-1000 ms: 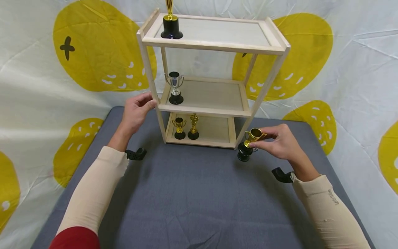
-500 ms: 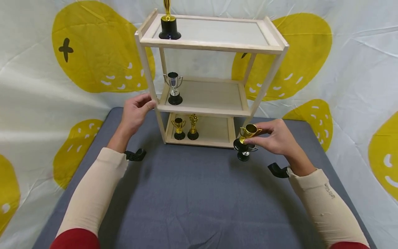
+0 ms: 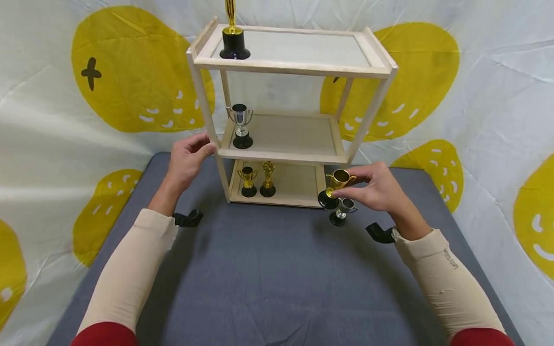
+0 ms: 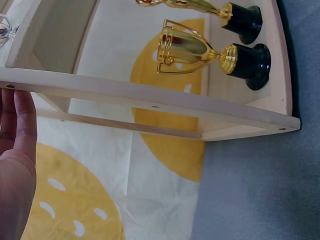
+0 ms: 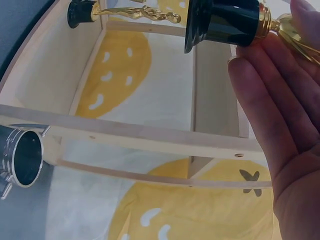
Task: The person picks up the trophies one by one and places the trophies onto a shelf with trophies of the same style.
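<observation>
My right hand [image 3: 368, 188] pinches a gold trophy cup [image 3: 339, 179] with a black base near the rack's lower right front corner, tilted in the head view. In the right wrist view the cup's black base [image 5: 225, 22] shows beyond the fingers. Beside and below it, a silver trophy cup [image 3: 347, 206] stands on the cloth. My left hand [image 3: 187, 161] holds the left post of the wooden rack [image 3: 281, 156] at middle-shelf height, fingers [image 4: 25, 120] against the post. The bottom shelf carries a small gold cup [image 3: 248, 178] and a gold figure trophy [image 3: 268, 180].
Another silver cup [image 3: 240, 120] stands at the left of the middle shelf. A tall gold trophy [image 3: 234, 43] on a black base stands at the left of the top shelf, its top cut off. Grey cloth [image 3: 268, 269] covers the table before the rack.
My right hand has carried the gold cup left and slightly up, toward the rack, uncovering the silver cup behind it. The left hand stays on the post.
</observation>
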The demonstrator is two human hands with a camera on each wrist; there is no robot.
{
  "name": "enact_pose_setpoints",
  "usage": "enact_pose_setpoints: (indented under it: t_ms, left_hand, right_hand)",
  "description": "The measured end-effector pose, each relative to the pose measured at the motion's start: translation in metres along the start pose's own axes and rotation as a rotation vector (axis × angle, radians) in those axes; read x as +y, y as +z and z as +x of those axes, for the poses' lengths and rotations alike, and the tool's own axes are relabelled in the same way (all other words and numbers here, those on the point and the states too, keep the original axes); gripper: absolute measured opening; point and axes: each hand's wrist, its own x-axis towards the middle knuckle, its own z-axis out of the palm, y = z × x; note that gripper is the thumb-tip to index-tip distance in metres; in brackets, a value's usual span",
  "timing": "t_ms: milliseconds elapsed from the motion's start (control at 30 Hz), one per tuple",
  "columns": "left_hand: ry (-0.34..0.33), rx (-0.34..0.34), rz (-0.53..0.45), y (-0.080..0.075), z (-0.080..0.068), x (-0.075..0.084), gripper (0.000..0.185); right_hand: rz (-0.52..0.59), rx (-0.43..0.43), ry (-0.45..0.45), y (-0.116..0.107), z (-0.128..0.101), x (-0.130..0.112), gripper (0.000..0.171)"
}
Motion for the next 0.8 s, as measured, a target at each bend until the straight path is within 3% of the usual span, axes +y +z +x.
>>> enact_pose_setpoints:
  t_ms: [533, 800]
  left_hand:
    - [0.019, 0.007, -0.046, -0.003, -0.001, 0.0, 0.025]
    - [0.014, -0.005, -0.01, 0.001, 0.001, 0.0, 0.035]
  right_hand:
    - [0.012, -0.013, -0.028, 0.002, 0.02, -0.009, 0.028]
    - [0.012, -0.002, -0.022, 0.001, 0.023, -0.014, 0.026]
